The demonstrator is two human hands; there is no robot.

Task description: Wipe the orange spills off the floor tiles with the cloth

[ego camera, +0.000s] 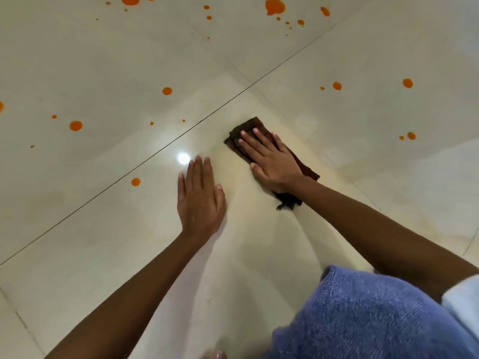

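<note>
Right hand pressed flat, fingers spread, on a folded dark brown cloth on glossy cream floor tiles, left hand open and flat on bare tile beside it, holding nothing, round orange spills scattered beyond and to both sides of the hands, blue knitted fabric under the right forearm.

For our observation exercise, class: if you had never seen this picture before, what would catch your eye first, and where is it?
Bright orange spills dot the pale floor tiles, thickest along the top and left. Near the centre, the right hand presses flat on a dark brown cloth, while the left hand rests open on the bare tile beside it. A blue knitted fabric fills the lower right corner.
</note>
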